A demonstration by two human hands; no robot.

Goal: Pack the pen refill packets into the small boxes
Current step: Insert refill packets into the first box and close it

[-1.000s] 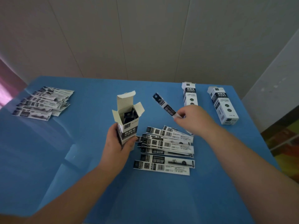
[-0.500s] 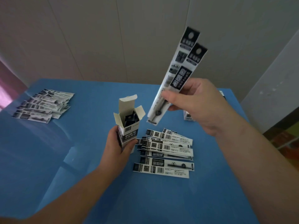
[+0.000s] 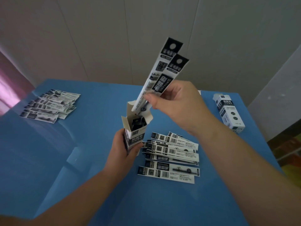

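1. Left hand (image 3: 121,149): fingers curled round the lower body of the open box (image 3: 134,134), gripping it upright just above the bench (image 3: 97,185).
2. Open box: small, black-and-white carton, long axis near vertical, mouth facing up. Its flaps stand open, the tall lid flap at the far side. Dark packet tops show inside the mouth.
3. Right hand (image 3: 175,101): thumb and fingers pinching the held packets (image 3: 160,77) near their lower third.
4. Held packets: two long, narrow pen refill packets, one overlapping the other. Long axis steeply tilted, the black header ends with round hang holes pointing up and to the right, the lower ends pointing down and left. The lower ends sit at the box mouth, in front of the lid flap; whether they touch the contents inside cannot be told.
5. Loose packets (image 3: 172,154): a fanned heap lying flat on the bench just right of the left hand, long axes running roughly left to right, black header ends mostly to the left.
6. Far stack (image 3: 48,106): more packets lying flat and overlapping at the left rear of the bench, well apart from the hands; print blurred.
7. Closed box (image 3: 228,111): lying on its side near the right rear edge of the bench, long axis running away from the viewer.
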